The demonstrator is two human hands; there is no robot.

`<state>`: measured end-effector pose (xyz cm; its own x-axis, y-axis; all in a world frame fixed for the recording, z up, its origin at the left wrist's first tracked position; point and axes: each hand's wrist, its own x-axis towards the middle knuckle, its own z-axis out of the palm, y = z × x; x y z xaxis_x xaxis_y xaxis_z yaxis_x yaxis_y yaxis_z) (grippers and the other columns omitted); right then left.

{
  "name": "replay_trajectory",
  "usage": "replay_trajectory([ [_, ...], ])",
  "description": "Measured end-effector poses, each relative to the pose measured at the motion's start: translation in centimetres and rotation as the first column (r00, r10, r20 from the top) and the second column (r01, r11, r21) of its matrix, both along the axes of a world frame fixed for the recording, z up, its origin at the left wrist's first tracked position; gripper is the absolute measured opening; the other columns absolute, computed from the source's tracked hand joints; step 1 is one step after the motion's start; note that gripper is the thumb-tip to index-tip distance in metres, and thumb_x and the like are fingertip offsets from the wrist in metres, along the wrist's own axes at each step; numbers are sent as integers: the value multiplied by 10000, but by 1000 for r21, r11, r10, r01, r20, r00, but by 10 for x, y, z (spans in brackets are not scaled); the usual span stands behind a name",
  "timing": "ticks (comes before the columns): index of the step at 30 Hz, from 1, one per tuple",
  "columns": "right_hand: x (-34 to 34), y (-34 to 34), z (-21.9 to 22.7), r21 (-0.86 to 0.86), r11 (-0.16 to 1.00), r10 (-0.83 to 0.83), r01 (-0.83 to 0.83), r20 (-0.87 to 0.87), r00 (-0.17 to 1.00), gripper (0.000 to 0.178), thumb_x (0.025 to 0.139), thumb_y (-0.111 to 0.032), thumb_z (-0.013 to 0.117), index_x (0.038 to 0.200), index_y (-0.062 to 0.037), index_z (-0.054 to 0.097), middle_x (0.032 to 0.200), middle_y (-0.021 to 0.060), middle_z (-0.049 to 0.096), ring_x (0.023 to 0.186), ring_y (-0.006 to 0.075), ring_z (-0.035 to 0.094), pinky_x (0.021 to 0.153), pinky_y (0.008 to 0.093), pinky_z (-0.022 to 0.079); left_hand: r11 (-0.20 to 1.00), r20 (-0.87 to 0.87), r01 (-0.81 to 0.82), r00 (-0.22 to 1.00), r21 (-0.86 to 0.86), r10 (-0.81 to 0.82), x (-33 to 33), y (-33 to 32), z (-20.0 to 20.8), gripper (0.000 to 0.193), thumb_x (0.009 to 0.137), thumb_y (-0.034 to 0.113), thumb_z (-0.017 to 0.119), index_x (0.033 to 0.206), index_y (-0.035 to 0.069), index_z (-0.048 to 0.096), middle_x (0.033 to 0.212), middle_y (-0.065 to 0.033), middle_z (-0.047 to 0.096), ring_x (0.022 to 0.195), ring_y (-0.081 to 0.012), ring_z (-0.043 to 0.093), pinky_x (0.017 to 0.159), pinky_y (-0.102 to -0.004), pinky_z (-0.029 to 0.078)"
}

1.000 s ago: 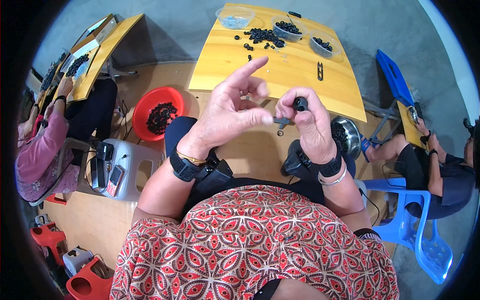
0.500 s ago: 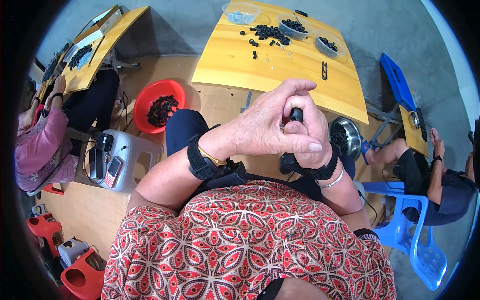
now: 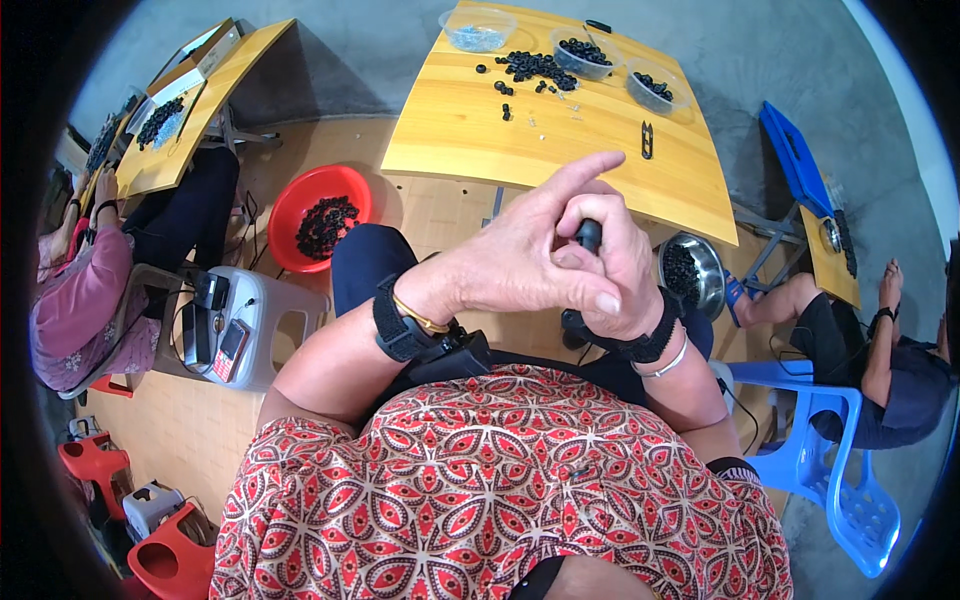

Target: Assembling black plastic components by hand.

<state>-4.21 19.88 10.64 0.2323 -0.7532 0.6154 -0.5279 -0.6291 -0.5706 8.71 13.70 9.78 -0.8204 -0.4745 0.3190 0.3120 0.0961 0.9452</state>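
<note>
My hands meet above my lap, in front of the near edge of the wooden table (image 3: 440, 150). Curled fingers of my right hand (image 3: 622, 268) grip a small black rounded part (image 3: 589, 234), whose smooth top pokes out between them. Against it from the left presses my left hand (image 3: 510, 245), its thumb lying across the right hand's fingers and its index finger stretched out beyond. The left hand's other fingers are hidden behind the right hand, and so is whatever they hold. The lower end of the black part is also covered.
Loose black parts (image 3: 535, 68), clear tubs (image 3: 655, 88) and black thread snips (image 3: 648, 140) are on the table. A red basin (image 3: 290, 215) and a metal bowl (image 3: 708, 275) hold black pieces. People sit at the left (image 3: 90, 290) and right (image 3: 850, 350). A blue chair (image 3: 850, 450) stands right.
My joined hands have shifted slightly left, and the left index finger is raised a little more. The black part remains in the right hand's grip.
</note>
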Motion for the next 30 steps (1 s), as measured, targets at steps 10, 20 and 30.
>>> replay_trajectory([
  [10, 2, -3, 3, -57, 996, -69, 67, -42, 997, 213, 780, -130, 554, 896, -30, 406, 718, 109, 500, 565, 258, 515, 509, 326, 406, 998, -75, -38, 997, -52, 34, 7, -2, 6, 971, 585, 359, 755, 1317, 67, 186, 1166, -118, 394, 1078, -194, 402, 890, -306, 343],
  [20, -8, -3, 7, -32, 993, -121, 117, -159, 980, 230, 789, -132, 556, 936, -15, 424, 721, 128, 526, 608, 280, 540, 557, 331, 432, 970, 143, -161, 980, 185, 135, 21, -13, 8, 281, 781, 247, 599, 893, -7, 554, 798, -31, 558, 691, -91, 529, 624, -216, 447],
  [30, -12, -8, -2, -62, 998, -45, 29, -279, 959, 296, 767, -126, 568, 987, -6, 411, 802, 152, 544, 708, 311, 560, 617, 363, 442, 927, 130, -63, 991, 369, 16, 15, -14, -6, 244, 762, 262, 626, 711, 25, 605, 633, -14, 560, 540, -55, 485, 470, -179, 397],
])
